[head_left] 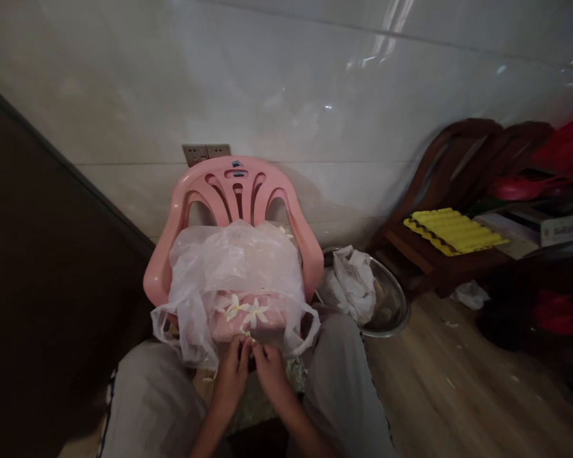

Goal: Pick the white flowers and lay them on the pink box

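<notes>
Head view looks down between two knees in smooth grey trousers (344,381). Left hand (232,375) and right hand (270,372) meet fingertip to fingertip, fingers curled and pinched together on something small and hidden — what it is cannot be told. Just beyond them, white star-shaped flowers (248,312) with thin pointed petals lie on the seat, inside a crinkled, translucent plastic bag (229,267) whose mouth spreads wide. It sits on a glossy pink moulded plastic chair (239,184) with a slotted back. Right of it, a round metal bowl (391,305) holds a crumpled white bag (353,280) — behind, a shiny tiled wall (286,83).
</notes>
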The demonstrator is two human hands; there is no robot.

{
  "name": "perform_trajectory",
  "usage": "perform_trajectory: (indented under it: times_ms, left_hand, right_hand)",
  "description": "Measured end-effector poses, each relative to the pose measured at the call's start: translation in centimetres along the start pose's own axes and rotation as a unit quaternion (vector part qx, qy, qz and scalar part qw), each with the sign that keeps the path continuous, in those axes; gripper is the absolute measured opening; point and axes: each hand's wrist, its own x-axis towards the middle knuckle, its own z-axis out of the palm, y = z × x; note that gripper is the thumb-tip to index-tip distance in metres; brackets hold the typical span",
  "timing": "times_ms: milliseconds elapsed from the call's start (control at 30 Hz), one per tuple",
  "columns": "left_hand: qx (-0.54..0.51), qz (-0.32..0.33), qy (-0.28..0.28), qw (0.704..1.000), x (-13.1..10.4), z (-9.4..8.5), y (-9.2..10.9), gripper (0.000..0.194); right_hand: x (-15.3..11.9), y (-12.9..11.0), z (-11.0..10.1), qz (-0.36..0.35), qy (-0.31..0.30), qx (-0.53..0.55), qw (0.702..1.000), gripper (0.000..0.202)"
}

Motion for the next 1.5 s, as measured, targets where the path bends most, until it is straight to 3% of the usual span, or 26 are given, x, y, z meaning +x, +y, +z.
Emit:
perform_trajectory:
  times_ms: [133,267,667,833,967,1167,1367,1500]
  left_hand:
    - [0.017,-0.01,0.0,1.0,-0.1,0.2,-0.2,0.031]
    - [0.029,-0.015,-0.001,0.999,-0.1,0.1,-0.4,0.028]
    - [0.089,0.003,-0.065,0.994,-0.2,0.2,0.1,0.022]
    - [0.144,-0.002,-0.038,0.989,-0.1,0.7,-0.2,0.023]
    - [0.17,-0.011,-0.05,0.984,0.0,0.9,-0.5,0.022]
    - [0.182,-0.052,-0.01,0.982,0.2,0.3,-1.5,0.023]
    - [0.23,-0.056,-0.081,0.968,0.0,0.4,-1.7,0.018]
    - [0.222,-0.011,-0.14,0.965,-0.2,1.1,-1.5,0.014]
  right_hand:
    - [0.3,0.3,-0.1,0.045,0.025,0.056,0.997,0.041]
    - [0.6,0.6,-0.2,0.068,0.012,0.099,0.993,0.034]
    - [1.1,0.3,-1.9,-0.068,0.038,-0.075,0.994,0.028]
    - [1.3,0.8,-2.0,-0.061,0.094,-0.061,0.992,0.03]
    - [1.5,0.8,-2.2,-0.067,0.136,-0.033,0.988,0.029]
    - [2.2,0.1,-3.5,-0.013,0.205,0.088,0.975,0.025]
    - [2.2,0.0,-3.9,-0.019,0.227,0.1,0.969,0.027]
    - [2.0,-0.1,-4.1,-0.014,0.251,0.085,0.964,0.028]
